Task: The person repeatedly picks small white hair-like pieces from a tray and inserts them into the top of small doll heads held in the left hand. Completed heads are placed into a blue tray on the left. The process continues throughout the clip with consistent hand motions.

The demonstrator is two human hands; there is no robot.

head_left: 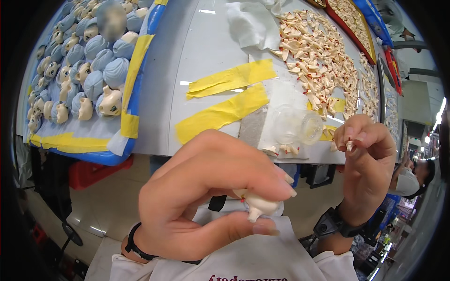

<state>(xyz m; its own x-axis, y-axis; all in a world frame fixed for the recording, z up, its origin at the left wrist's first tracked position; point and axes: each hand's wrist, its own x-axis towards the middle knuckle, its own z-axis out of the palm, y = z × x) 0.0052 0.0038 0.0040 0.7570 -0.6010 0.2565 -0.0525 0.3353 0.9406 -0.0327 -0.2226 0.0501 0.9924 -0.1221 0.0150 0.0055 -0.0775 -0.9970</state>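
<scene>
We note the left hand [180, 180] closed round a rounded cream doll head, plastic by its look [263, 206], thumb beneath and fingers above; a red dab shows at its side, close to the fingers. The right hand [372, 152] pinches a tiny cream piece with a red tip [349, 145] between thumb and fingertips. Beyond the right fingers lies a heap of loose cream, red-tipped pieces [323, 61]; just left of them, a clear round plastic container [304, 129] stands near the table's front edge. Far left beyond the left fingers sits a blue tray edged with yellow tape [129, 126], full of blue-haired doll heads [117, 72]. Risks, as we judge: the tiny piece could spring from so slight a pinch, and a drop might miss the table; the smooth head could roll under uneven thumb pressure; a sweep leftward by the right hand could tip the container.
</scene>
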